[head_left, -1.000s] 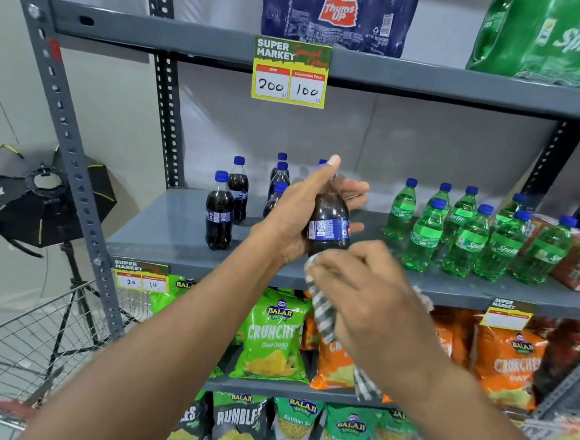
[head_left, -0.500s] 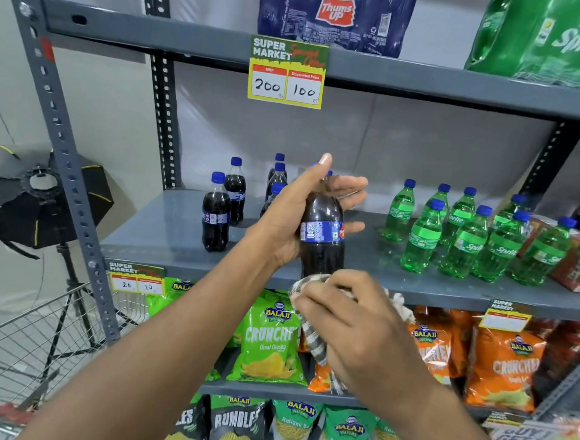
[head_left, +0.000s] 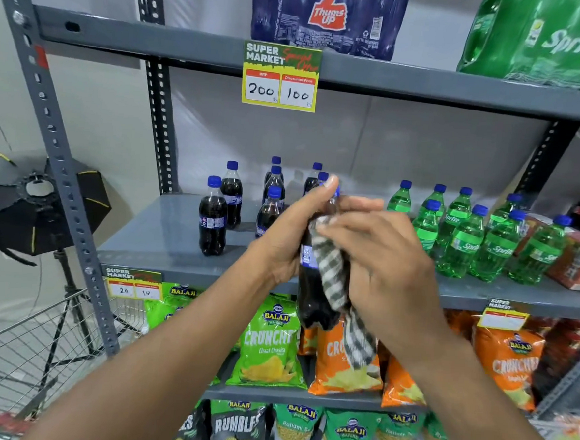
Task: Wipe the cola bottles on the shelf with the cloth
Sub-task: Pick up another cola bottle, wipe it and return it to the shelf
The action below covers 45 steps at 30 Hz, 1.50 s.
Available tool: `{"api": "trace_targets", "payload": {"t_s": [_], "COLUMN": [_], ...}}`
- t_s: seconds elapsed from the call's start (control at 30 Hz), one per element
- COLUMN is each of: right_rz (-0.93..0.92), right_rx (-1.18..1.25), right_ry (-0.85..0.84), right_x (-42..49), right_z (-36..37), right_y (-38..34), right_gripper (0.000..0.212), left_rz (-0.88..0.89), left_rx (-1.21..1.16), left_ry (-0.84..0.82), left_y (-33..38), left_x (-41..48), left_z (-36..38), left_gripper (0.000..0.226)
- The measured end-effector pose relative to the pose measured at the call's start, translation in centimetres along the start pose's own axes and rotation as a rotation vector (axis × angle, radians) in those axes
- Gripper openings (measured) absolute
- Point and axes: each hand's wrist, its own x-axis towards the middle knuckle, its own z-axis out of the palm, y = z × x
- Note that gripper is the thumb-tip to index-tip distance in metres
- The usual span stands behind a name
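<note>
My left hand (head_left: 291, 233) grips a dark cola bottle (head_left: 310, 297) with a blue cap, held upright in front of the middle shelf (head_left: 163, 245). My right hand (head_left: 382, 260) presses a grey-and-white checked cloth (head_left: 333, 271) against the bottle's right side, near its blue label. The cloth's loose end hangs below the bottle. Several more cola bottles stand on the shelf behind, one at the front left (head_left: 212, 216) and others further back (head_left: 231, 193).
Green Sprite bottles (head_left: 462, 245) fill the right half of the same shelf. Snack bags (head_left: 269, 342) hang on the shelves below. A price tag (head_left: 280, 76) hangs from the upper shelf. A wire cart (head_left: 26, 345) and a studio light (head_left: 32, 201) stand at the left.
The right hand with the cloth has moved up from below the bottle's base onto its side. The bottle now sits lower and closer to me.
</note>
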Motion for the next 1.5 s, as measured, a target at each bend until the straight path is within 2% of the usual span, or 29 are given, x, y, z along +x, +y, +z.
{"api": "trace_targets", "payload": {"t_s": [0.13, 0.27, 0.4, 0.53, 0.63, 0.83, 1.1, 1.23, 1.33, 1.43, 1.5], "right_rz": [0.090, 0.108, 0.073, 0.067, 0.061, 0.187, 0.054, 0.019, 0.012, 0.046, 0.066], "right_rx": [0.064, 0.142, 0.176, 0.206, 0.184, 0.233, 0.179, 0.139, 0.076, 0.025, -0.018], "right_ry": [0.059, 0.009, -0.085, -0.100, -0.041, 0.108, -0.054, -0.081, -0.026, 0.007, -0.039], "right_x": [1.1, -2.3, -6.6, -7.0, -4.7, 0.2, -5.8, -6.7, -4.4, -0.9, 1.1], "right_z": [0.4, 0.6, 1.2, 0.9, 0.7, 0.7, 1.6, 1.8, 1.8, 1.9, 2.0], "right_y": [-0.1, -0.4, -1.1, -0.8, -0.3, 0.8, -0.7, -0.3, -0.1, -0.1, -0.2], "right_gripper": [0.041, 0.050, 0.038, 0.034, 0.038, 0.046, 0.033, 0.037, 0.035, 0.035, 0.033], "left_rz": [-0.036, 0.122, 0.203, 0.212, 0.187, 0.168, 0.224, 0.181, 0.128, 0.061, 0.004], "left_rx": [-0.056, -0.027, -0.035, -0.024, -0.058, -0.073, -0.061, 0.021, 0.032, 0.096, 0.084], "left_ry": [-0.017, 0.118, 0.170, 0.150, 0.124, 0.082, 0.189, 0.188, 0.181, 0.129, 0.105], "left_y": [-0.2, 0.0, 0.4, 0.2, 0.0, 0.2, 1.2, 0.6, -0.1, -0.4, -0.5], "left_x": [-0.3, -0.1, -0.2, 0.1, 0.6, 1.0, 0.1, -0.1, 0.2, 0.3, 0.6], "left_z": [0.4, -0.4, -1.3, -1.1, -0.5, 0.4, -0.5, -0.8, -0.8, -1.1, -1.4], "left_gripper": [0.062, 0.059, 0.059, 0.059, 0.058, 0.051, 0.058, 0.056, 0.056, 0.063, 0.073]}}
